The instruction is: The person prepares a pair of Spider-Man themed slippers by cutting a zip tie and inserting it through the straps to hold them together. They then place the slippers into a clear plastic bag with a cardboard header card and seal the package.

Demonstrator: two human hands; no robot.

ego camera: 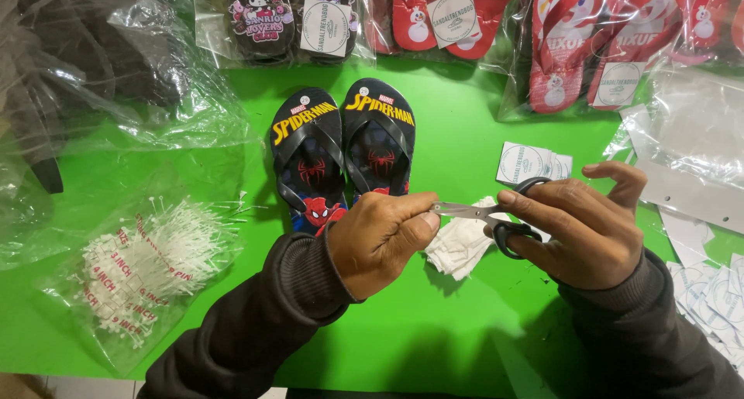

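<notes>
Head view: your right hand (581, 225) grips the scissors (488, 217) at 3 o'clock; your left hand (380, 240), closed, pinches their blade tips. Keep fingers clear of the edges above the counter (434, 329).

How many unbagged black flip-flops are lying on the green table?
2: the left flip-flop and the right flip-flop lie side by side, just beyond the left hand. Others at the far edge are bagged.

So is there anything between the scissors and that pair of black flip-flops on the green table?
Only the left hand. It pinches the blade tips of the scissors, which the right hand holds by the loops, and it lies over the heel end of the black flip-flops. Nothing else visible.
</notes>
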